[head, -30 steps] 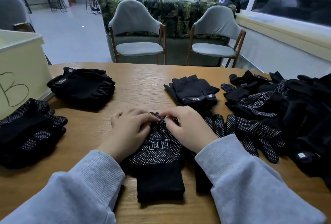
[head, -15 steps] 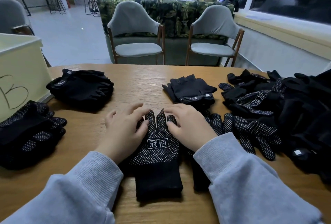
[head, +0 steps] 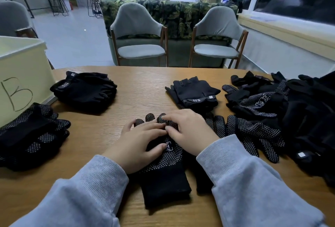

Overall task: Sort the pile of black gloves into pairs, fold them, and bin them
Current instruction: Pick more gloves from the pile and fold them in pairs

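A round wooden table [head: 145, 85] stands in a lounge, with two grey padded chairs [head: 139, 34] and a leaf-patterned sofa beyond it.

By the look of things, the sorting is partly done. On the left lie two finished-looking heaps: a folded stack of black fingerless gloves with a lettered wrist strap [head: 84, 89] and, nearer, a stack of black knit gloves with white grip dots [head: 30, 134]. Another folded fingerless pair [head: 194, 93] sits mid-table. To the right a loose pile of unsorted black gloves [head: 293, 116] is left — dotted and plain ones tangled together, so a good share of the work seems to lie ahead.

In front of the person, a dotted black knit glove with a long plain cuff [head: 163, 172] lies flat, fingers pointing away; a second cuff shows just to its right, so this may be a pair being lined up. The left hand [head: 139, 141] and right hand [head: 188, 130] both rest flat on it, fingers spread and pressing, grasping nothing.

The pale yellow bin marked with a hand-drawn B [head: 21, 74] stands at the table's left edge — its inside is hidden from here, so what it holds cannot be told.
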### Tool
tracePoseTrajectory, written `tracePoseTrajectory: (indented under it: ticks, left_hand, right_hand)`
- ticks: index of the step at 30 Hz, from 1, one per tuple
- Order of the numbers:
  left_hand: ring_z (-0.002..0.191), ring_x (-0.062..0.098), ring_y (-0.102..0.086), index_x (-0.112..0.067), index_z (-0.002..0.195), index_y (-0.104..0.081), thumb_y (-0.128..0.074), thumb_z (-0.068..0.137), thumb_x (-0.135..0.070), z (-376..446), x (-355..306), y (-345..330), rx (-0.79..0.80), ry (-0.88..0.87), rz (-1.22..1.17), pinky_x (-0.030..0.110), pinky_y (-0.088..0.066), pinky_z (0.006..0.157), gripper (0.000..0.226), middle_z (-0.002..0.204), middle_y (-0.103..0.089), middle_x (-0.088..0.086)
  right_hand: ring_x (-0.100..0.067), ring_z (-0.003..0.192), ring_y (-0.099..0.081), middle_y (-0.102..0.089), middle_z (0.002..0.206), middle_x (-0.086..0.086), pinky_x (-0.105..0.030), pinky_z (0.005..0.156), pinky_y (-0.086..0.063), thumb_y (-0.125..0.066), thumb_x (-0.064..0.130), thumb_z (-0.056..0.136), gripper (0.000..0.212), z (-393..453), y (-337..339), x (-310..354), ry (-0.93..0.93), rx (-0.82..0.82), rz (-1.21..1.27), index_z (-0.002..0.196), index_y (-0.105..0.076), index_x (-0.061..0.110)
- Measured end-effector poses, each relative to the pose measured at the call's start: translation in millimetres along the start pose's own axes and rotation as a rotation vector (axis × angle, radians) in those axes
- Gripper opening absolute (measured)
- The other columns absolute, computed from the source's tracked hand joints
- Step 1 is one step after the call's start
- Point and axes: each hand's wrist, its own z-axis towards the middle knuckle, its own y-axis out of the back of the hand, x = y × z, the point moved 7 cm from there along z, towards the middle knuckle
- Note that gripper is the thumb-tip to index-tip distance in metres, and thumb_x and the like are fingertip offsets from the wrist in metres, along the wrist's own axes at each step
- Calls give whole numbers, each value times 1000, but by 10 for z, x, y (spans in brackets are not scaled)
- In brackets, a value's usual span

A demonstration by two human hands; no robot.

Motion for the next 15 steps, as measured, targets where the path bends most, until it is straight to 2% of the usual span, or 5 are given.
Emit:
tracePoseTrajectory:
  ticks: [5,8,11,13,15]
  left_hand:
    - [123,-15,-29,-43,107,-65,-30,72,-67,-60,-4,120,-127,-64,-128,32,-2,110,55,118,-49,-34]
    - [123,-13,-32,-45,107,-64,-37,71,-72,-158,37,131,-147,-74,-151,35,-10,111,52,117,-49,-34]
    - [117,-7,-44,-45,111,-60,-30,74,-82,-283,127,125,-147,-39,-173,41,-28,109,60,121,-51,-28]
    - [115,2,-50,-39,113,-61,-37,78,-75,-374,199,172,-179,2,-197,39,-39,102,56,121,-53,-22]
    - [113,4,-50,-33,112,-62,-41,80,-61,-471,285,232,-216,74,-216,31,-40,100,48,118,-51,-20]
  right_hand:
    - [-7,137,-23,-38,145,16,-46,114,-8,-39,30,98,38,1,-172,-47,-29,157,-37,135,-48,31]
    - [-6,139,-20,-38,145,17,-47,115,-5,-42,33,98,38,-10,-148,-37,-6,163,-59,136,-48,30]
    - [-6,135,-28,-43,141,16,-44,116,-14,-50,32,95,38,-45,-26,5,41,96,-23,133,-51,30]
    - [-7,130,-36,-50,135,14,-41,112,-23,-55,30,93,35,-101,82,26,75,39,32,128,-56,27]
    - [-10,123,-43,-57,126,12,-40,107,-30,-59,27,91,30,-185,175,48,108,-22,79,120,-63,25]
